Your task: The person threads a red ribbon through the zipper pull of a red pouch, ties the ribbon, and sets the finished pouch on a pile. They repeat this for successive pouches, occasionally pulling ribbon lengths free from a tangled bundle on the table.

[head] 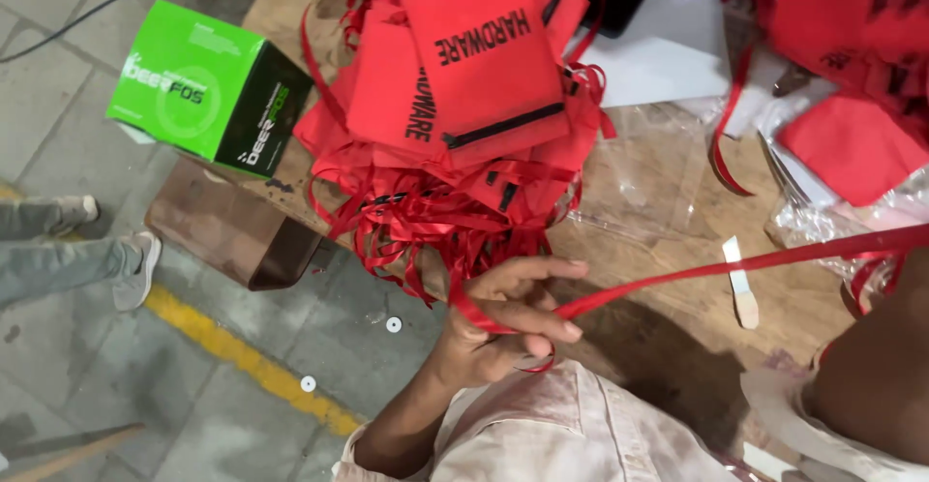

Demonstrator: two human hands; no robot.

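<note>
Nearest the lens, the right arm crosses the lower right corner with its hand out of view, so its grip cannot be told. Across the wooden table (668, 279), a heap of red pouches (455, 105) with tangled ribbons sits finished at the left edge, more red cloth (852, 143) waiting at the right. Left hand (508, 322) pinches closed on one taut red ribbon (735, 267) stretching over the front edge.
</note>
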